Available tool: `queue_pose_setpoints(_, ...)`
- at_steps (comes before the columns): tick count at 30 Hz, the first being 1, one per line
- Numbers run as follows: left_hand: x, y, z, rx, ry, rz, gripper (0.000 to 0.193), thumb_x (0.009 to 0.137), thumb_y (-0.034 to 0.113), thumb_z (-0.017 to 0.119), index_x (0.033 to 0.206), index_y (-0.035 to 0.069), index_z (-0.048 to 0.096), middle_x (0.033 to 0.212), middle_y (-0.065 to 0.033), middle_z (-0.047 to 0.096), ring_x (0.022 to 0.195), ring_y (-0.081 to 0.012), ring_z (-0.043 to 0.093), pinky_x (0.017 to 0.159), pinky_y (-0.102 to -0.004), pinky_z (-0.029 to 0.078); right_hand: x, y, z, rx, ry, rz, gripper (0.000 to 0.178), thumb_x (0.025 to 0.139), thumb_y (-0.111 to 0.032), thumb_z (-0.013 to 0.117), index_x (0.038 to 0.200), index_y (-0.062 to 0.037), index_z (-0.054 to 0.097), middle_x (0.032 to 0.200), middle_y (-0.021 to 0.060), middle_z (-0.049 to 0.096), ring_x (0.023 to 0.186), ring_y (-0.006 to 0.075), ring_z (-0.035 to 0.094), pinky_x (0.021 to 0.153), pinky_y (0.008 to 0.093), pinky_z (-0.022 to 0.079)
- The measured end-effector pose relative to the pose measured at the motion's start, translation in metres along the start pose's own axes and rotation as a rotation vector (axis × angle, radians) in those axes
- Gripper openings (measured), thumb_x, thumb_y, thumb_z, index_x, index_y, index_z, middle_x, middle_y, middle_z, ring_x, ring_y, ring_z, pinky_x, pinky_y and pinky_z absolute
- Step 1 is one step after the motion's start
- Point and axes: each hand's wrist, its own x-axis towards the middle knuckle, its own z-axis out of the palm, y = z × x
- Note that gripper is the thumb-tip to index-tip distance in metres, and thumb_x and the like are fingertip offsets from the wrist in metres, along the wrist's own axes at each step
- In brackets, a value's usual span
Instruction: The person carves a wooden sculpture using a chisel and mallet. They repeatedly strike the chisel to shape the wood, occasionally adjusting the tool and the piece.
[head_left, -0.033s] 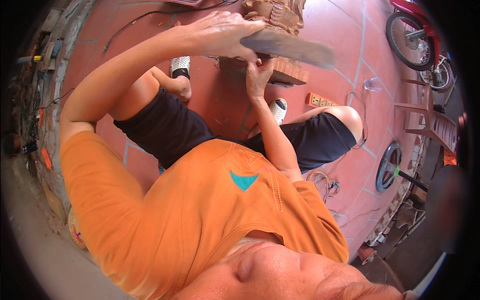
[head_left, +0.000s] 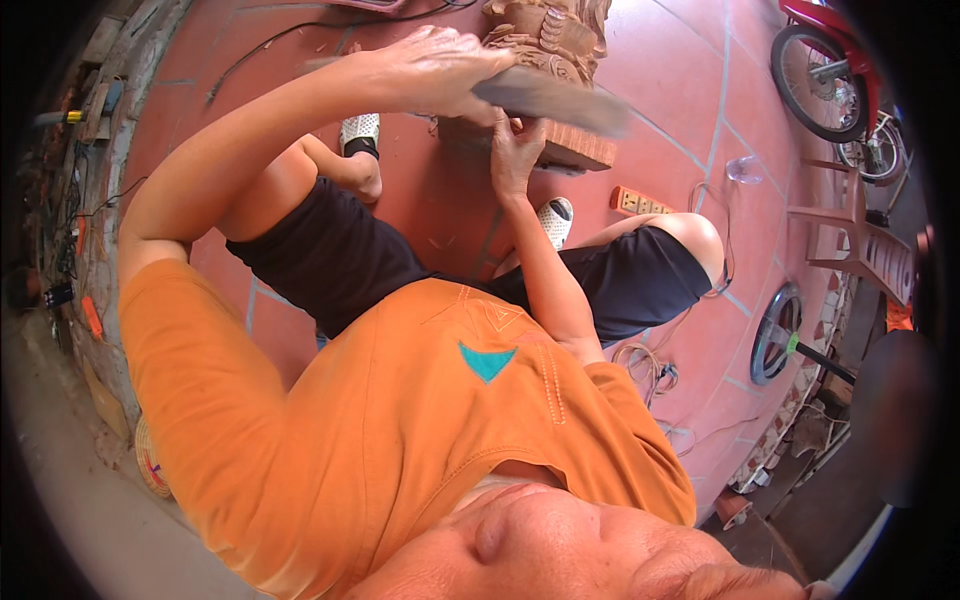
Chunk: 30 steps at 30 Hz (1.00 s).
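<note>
A carved wooden block (head_left: 555,70) is seen standing on the red tiled floor (head_left: 680,110), near the top of the picture. It is light brown, with bumpy shapes cut into its upper part and a flat, ridged base at the bottom.

A flat grey stick (head_left: 545,95) is held by the left hand (head_left: 440,65). The fingers are curled shut around one end of it, just to the left of the carved block. The rest of the stick is stretched across the front of the block and looks blurry.

The right hand (head_left: 515,150) is placed right below the stick, against the front of the block's base. Its fingers are bent and pressed close to the wood. Whether something small is gripped in it cannot be told, because that part is hidden behind the stick.

Two white shoes are seen below the block: one (head_left: 360,132) to its left and one (head_left: 558,218) just under its base. A long plug strip (head_left: 640,203) is laid on the floor to the lower right of the block. A clear plastic cup (head_left: 745,170) is found further right. A red motorbike (head_left: 830,70) is parked well to the right of the block, and a brown plastic chair (head_left: 860,235) stands below the bike.
</note>
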Motion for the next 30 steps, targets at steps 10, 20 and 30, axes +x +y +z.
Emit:
queue_pose_setpoints(10, 0.006, 0.010, -0.012, -0.111, 0.284, 0.119, 0.059, 0.079, 0.046, 0.076, 0.113, 0.002, 0.058, 0.078, -0.0234, 0.066, 0.073, -0.0368, 0.068, 0.069, -0.0452, 0.053, 0.006, 0.014, 0.002, 0.084, -0.003, 0.013, 0.035, 0.089, 0.001, 0.069, 0.120, 0.0033, 0.053, 0.112, 0.0096, 0.064, 0.097, 0.0167, 0.062, 0.087, 0.0321, 0.053)
queue_pose_setpoints(20, 0.001, -0.019, -0.024, 0.194, 0.007, 0.061, 0.056, 0.081, 0.045, 0.072, 0.104, -0.004, 0.057, 0.083, -0.0271, 0.066, 0.080, -0.0424, 0.067, 0.071, -0.0517, 0.050, 0.018, -0.004, -0.005, 0.038, -0.045, 0.129, 0.032, 0.089, -0.005, 0.072, 0.115, 0.0029, 0.054, 0.098, 0.0122, 0.066, 0.075, 0.0166, 0.068, 0.064, 0.0297, 0.058)
queue_pose_setpoints(30, 0.002, -0.042, -0.055, -0.048, 0.171, -0.115, 0.059, 0.080, 0.044, 0.073, 0.114, -0.003, 0.060, 0.089, -0.0251, 0.067, 0.084, -0.0396, 0.067, 0.076, -0.0479, 0.051, 0.016, 0.009, -0.025, 0.244, 0.106, 0.424, 0.028, 0.090, -0.006, 0.071, 0.110, -0.0008, 0.052, 0.096, 0.0103, 0.063, 0.069, 0.0220, 0.070, 0.060, 0.0308, 0.060)
